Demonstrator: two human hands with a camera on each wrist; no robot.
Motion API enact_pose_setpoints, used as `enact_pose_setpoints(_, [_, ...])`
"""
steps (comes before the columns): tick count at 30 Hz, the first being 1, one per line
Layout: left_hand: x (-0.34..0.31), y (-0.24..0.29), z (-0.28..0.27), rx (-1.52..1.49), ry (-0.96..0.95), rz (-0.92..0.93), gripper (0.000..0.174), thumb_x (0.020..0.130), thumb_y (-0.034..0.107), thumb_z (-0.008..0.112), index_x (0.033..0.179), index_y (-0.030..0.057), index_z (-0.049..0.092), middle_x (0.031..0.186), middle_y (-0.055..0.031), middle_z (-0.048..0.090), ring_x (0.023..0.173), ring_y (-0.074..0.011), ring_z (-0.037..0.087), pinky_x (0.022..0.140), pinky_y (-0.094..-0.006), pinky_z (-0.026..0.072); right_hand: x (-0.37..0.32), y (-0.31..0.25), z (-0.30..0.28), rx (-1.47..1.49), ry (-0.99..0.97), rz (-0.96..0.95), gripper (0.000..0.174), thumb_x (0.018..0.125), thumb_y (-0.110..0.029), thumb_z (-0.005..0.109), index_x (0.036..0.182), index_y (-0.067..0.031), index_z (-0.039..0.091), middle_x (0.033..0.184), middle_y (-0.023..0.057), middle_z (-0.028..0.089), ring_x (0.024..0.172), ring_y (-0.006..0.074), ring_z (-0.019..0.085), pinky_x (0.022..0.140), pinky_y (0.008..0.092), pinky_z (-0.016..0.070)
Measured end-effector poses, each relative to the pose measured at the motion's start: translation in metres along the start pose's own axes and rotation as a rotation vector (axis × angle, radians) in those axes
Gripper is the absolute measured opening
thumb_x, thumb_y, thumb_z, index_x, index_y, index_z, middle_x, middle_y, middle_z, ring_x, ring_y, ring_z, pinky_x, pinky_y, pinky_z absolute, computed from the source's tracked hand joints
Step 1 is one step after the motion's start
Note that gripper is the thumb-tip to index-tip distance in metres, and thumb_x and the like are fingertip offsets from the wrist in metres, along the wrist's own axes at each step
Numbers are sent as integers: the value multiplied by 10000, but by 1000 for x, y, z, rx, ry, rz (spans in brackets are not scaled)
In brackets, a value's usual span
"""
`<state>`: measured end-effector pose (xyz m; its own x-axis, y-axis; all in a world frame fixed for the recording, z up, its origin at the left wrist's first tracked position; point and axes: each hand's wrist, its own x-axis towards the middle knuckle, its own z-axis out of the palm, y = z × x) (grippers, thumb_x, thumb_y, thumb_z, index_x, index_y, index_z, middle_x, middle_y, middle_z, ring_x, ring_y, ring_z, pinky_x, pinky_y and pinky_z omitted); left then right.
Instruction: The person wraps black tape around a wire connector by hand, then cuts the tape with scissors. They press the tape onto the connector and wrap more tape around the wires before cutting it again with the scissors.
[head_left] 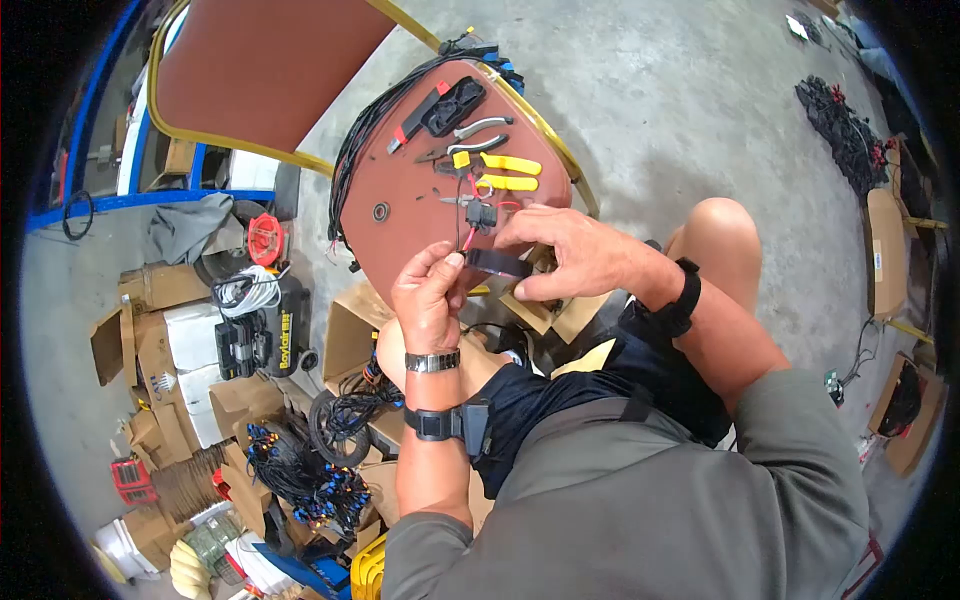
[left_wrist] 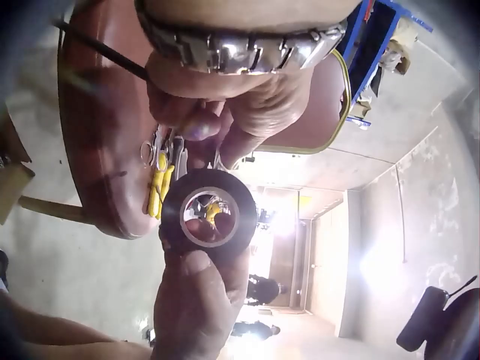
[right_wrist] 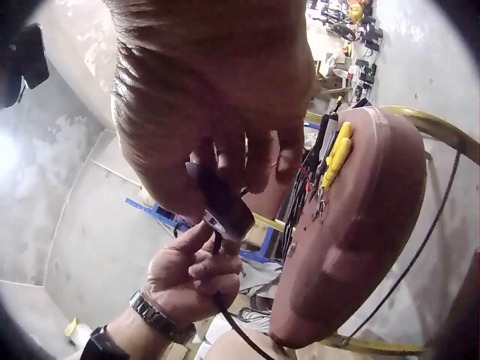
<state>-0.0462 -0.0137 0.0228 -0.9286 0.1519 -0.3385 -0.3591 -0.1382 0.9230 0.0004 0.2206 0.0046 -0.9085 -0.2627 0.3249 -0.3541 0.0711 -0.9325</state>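
Observation:
A roll of black tape (head_left: pixel 499 263) is held between the thumb and fingers of my right hand (head_left: pixel 590 252), above the front edge of the brown chair seat (head_left: pixel 400 245). My left hand (head_left: pixel 428 290) pinches a thin cable beside the roll, with thumb and forefinger together. Red and black wires lead from there to a small black connector (head_left: pixel 481 215) over the seat. In the left wrist view the roll (left_wrist: pixel 241 244) faces the camera, gripped from below by my right hand (left_wrist: pixel 196 300). The right wrist view shows a black cable (right_wrist: pixel 238 328) hanging below my left hand (right_wrist: pixel 196 274).
Yellow-handled pliers (head_left: pixel 512 172), grey-handled pliers (head_left: pixel 482 128), a red and black tool (head_left: pixel 420 118) and a small black ring (head_left: pixel 381 212) lie on the seat. A bundle of black cables (head_left: pixel 362 130) runs along its left edge. Cardboard boxes (head_left: pixel 160 285) and a compressor (head_left: pixel 285 325) stand at left.

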Motion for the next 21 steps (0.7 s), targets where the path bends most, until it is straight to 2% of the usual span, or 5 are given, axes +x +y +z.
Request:
enact_pose_setpoints(6, [-7, -5, 9, 128, -19, 122, 185, 868, -13, 743, 1045, -8, 691, 762, -23, 663, 510, -57, 505, 442, -194, 358, -2, 15, 19, 372, -23, 432, 491, 954, -477, 649, 991, 13, 673, 875, 58, 667, 820, 125, 597, 722, 322, 491])
enact_pose_setpoints(10, [-17, -13, 25, 211, 66, 167, 190, 886, -19, 728, 1072, -21, 686, 787, -20, 663, 589, -64, 553, 491, -196, 408, -1, 11, 25, 398, 84, 418, 536, 951, -497, 640, 1004, 35, 693, 865, 91, 686, 841, 159, 625, 754, 335, 509])
enact_pose_setpoints(13, [-19, -23, 27, 232, 13, 261, 191, 890, -30, 720, 1077, -24, 684, 813, -39, 677, 605, -85, 578, 507, -206, 443, 0, 29, 31, 466, -44, 435, 427, 981, -424, 634, 1057, -8, 693, 909, 49, 673, 866, 136, 591, 780, 332, 488])
enact_pose_setpoints(14, [-17, -25, 27, 219, 20, 253, 204, 888, -38, 717, 1088, -23, 679, 847, -60, 691, 624, -99, 601, 524, -213, 469, -1, 32, 35, 432, -23, 386, 568, 931, -503, 636, 1049, 46, 726, 953, 154, 726, 894, 209, 653, 806, 373, 515])
enact_pose_setpoints(21, [-12, -17, 17, 79, -64, 62, 283, 860, -86, 694, 1127, -3, 652, 899, -98, 717, 623, -136, 639, 521, -213, 491, 5, 16, 25, 192, -141, 534, 544, 879, -434, 554, 955, 82, 707, 886, 297, 680, 831, 369, 667, 778, 436, 505])
